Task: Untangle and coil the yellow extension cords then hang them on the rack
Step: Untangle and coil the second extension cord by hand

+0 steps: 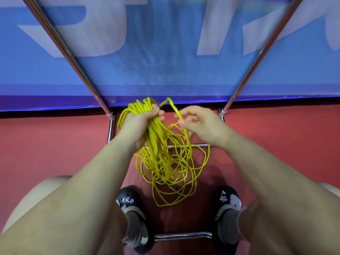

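Yellow cord half gathered: I see a bundle in the left hand and one strand pinched in the right.

From the left, a chrome rack tube (60, 43) slants down to a joint beside my left hand (137, 124), whose fingers are curled tight round a thick bundle of loops of the yellow extension cord (161, 159). The bundle arches over the knuckles and hangs below the fist into a loose tangle on the red floor (55, 144), between two black shoes (132, 201). From the bundle's top a single strand bridges across to my right hand (198, 124), which pinches it narrowly between thumb and fingertips, the other fingers loosely bent. A low chrome crossbar (199, 145) runs behind the tangle. Behind everything hangs a blue banner (165, 70) with pale lettering, and a second rack tube slants at the far right.
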Demonstrator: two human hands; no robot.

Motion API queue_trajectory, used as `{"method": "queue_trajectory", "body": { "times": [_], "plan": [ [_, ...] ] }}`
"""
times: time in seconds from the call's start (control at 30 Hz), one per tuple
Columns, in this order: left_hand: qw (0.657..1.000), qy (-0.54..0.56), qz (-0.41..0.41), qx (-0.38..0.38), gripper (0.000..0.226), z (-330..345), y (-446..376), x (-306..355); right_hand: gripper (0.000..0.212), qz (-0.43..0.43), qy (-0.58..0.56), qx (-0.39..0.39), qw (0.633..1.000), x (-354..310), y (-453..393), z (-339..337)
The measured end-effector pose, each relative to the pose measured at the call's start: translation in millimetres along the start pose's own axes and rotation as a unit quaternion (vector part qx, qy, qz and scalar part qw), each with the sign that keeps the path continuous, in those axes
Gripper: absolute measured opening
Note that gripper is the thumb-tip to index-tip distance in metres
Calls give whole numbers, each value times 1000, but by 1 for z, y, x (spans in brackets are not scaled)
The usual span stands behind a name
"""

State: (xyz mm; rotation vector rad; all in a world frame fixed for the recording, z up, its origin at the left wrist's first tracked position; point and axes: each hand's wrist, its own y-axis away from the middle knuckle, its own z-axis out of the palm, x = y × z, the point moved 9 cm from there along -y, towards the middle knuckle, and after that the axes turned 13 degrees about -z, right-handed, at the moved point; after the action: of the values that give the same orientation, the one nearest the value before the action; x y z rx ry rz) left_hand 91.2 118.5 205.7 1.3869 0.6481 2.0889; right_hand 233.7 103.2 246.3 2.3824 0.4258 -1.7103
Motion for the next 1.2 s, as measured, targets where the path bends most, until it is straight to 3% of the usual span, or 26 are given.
{"method": "queue_trajectory", "body": {
  "times": [0.23, 0.47, 0.7, 0.9, 1.07, 1.2],
  "plan": [
    [988, -150, -20, -38, 8, 20, 6, -22, 14, 82, -143, 145, 976, 1, -5, -23],
    [977, -190, -47, -87, 9, 33, 12, -38, 29, 174, -255, 280, 909, 30, 3, -36],
    [959, -249, -55, -120, 12, 39, 14, -47, 18, 207, -363, 308, 855, 41, 8, -33],
    [973, -203, -56, -93, 10, 34, 12, -43, 22, 186, -334, 236, 893, 31, -1, -28],
    [994, -80, -51, -61, 11, 23, 6, -28, 21, 177, -48, 77, 980, 28, 4, -16],
    [999, 4, -43, -14, 17, 8, 1, -15, 13, 101, 97, -88, 986, 23, 7, 14]
  ]
}}
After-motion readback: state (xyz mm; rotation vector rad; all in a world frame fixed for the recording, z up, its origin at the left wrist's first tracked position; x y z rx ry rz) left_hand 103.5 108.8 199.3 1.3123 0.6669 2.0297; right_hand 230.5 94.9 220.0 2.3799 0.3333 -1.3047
